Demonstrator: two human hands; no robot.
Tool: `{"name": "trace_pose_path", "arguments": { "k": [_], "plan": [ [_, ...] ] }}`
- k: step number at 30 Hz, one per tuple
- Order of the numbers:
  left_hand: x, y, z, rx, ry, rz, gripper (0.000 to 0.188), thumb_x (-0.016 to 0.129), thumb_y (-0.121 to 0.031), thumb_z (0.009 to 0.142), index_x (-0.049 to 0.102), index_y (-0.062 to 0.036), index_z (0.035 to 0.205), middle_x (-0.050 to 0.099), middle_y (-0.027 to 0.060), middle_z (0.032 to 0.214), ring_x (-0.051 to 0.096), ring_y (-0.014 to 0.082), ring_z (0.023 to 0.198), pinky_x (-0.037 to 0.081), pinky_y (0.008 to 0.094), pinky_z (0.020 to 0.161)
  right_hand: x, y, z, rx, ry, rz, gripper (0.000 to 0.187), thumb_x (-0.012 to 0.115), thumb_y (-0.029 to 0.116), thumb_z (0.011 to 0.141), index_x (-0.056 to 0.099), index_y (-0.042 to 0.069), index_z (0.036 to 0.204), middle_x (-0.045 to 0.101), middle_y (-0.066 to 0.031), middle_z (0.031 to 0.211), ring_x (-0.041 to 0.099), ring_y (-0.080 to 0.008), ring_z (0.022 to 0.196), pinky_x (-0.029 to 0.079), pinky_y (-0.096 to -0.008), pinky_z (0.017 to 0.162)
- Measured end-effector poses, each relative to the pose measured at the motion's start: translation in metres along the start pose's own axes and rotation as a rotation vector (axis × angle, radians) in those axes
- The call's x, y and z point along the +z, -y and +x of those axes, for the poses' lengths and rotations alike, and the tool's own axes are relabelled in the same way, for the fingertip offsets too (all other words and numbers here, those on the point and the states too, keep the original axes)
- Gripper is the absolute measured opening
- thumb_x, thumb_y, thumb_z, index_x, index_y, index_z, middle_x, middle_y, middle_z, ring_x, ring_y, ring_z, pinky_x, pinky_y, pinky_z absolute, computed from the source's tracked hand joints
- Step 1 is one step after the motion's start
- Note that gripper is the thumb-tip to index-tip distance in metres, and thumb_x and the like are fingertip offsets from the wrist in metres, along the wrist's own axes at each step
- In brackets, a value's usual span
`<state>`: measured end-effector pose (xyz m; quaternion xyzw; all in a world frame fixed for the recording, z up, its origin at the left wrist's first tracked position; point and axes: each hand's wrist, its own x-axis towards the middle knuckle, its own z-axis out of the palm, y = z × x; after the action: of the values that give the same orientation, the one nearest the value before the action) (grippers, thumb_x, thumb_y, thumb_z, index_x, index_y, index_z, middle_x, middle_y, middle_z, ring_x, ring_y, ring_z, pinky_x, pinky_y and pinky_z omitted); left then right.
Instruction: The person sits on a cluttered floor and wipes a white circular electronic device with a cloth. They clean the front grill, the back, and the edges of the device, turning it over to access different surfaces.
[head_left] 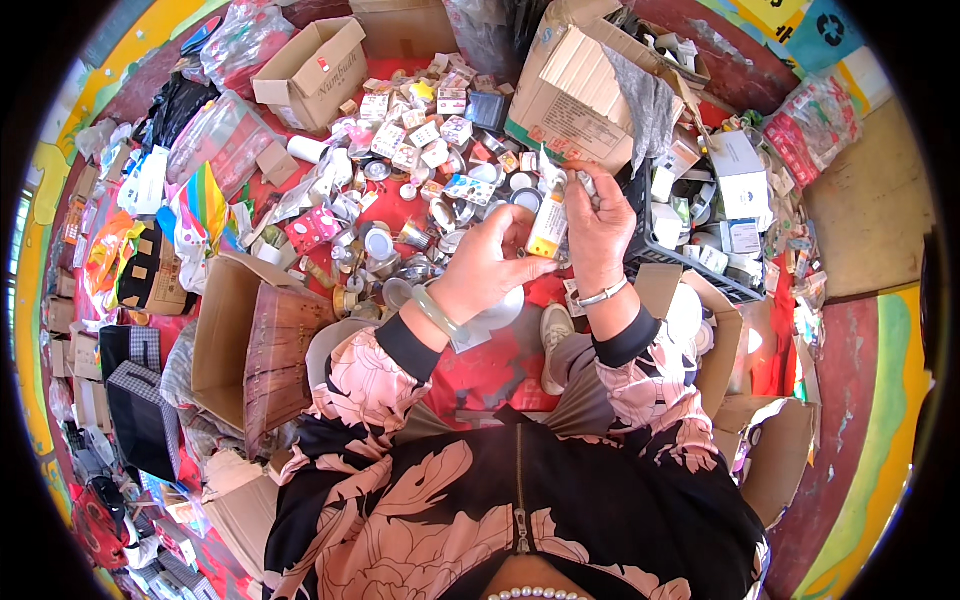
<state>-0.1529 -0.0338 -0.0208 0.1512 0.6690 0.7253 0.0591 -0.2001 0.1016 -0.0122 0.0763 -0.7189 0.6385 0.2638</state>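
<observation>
My left hand grips a small white, yellow and orange carton between thumb and fingers, tilted slightly, its upper end showing a raised white flap. My right hand is closed at the carton's upper right side, fingertips pinched together. Something pale and crumpled shows at those fingertips, too small to make out. Below and beyond the hands spreads a heap of small boxes, tins and lids, among them a patterned blue-and-white box and a round white lid.
An open cardboard box stands at the far left and a larger carton at the far right. A black crate filled with packages is right of my hands. A tall open box stands near left; my shoe rests on red ground.
</observation>
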Motion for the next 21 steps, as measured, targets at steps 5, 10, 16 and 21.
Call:
{"name": "trace_pose_path", "arguments": {
  "k": [5, 10, 16, 21],
  "plan": [
    [0.0, 0.014, 0.003, 0.165, -0.091, 0.224, 0.034, 0.061, -0.017, 0.088, 0.047, 0.001, 0.113, 0.063, 0.0077, 0.087, 0.059, 0.0078, 0.072, 0.047, 0.0233, 0.061, -0.004, -0.005, 0.009, -0.055, 0.002, -0.051, 0.011, 0.058, 0.005, 0.087, 0.061, 0.004, 0.098, 0.058, 0.0016, 0.075, 0.05, -0.0049, 0.064, 0.043, -0.0204, 0.054],
    [-0.019, 0.014, 0.007, -0.157, -0.132, -0.568, 0.029, 0.046, -0.025, 0.096, 0.051, -0.0006, 0.111, 0.059, 0.0067, 0.085, 0.055, 0.0113, 0.066, 0.043, 0.0246, 0.057, -0.026, -0.001, 0.032, 0.26, -0.103, 0.237, 0.022, 0.048, 0.02, 0.096, 0.055, 0.005, 0.111, 0.059, -0.0026, 0.09, 0.053, -0.0067, 0.074, 0.046, -0.0202, 0.064],
    [-0.016, 0.007, 0.009, -0.168, -0.122, -0.799, 0.023, 0.046, -0.019, 0.095, 0.052, -0.0015, 0.109, 0.057, 0.007, 0.086, 0.056, 0.0154, 0.069, 0.044, 0.0289, 0.058, -0.009, 0.019, 0.009, -0.125, 0.167, 0.085, 0.026, 0.051, 0.015, 0.092, 0.057, 0.003, 0.114, 0.053, -0.0093, 0.118, 0.05, -0.0194, 0.108, 0.041, -0.0303, 0.089],
    [-0.014, 0.028, 0.001, -0.041, 0.014, -0.386, 0.026, 0.045, -0.021, 0.096, 0.052, 0.0008, 0.108, 0.053, 0.0027, 0.082, 0.049, 0.0061, 0.064, 0.038, 0.0199, 0.049, 0.01, 0.018, -0.003, -0.532, 0.336, -0.561, 0.025, 0.06, 0.017, 0.081, 0.065, 0.011, 0.105, 0.038, -0.0183, 0.139, 0.028, -0.04, 0.132, 0.016, -0.0521, 0.108]
  ]
}}
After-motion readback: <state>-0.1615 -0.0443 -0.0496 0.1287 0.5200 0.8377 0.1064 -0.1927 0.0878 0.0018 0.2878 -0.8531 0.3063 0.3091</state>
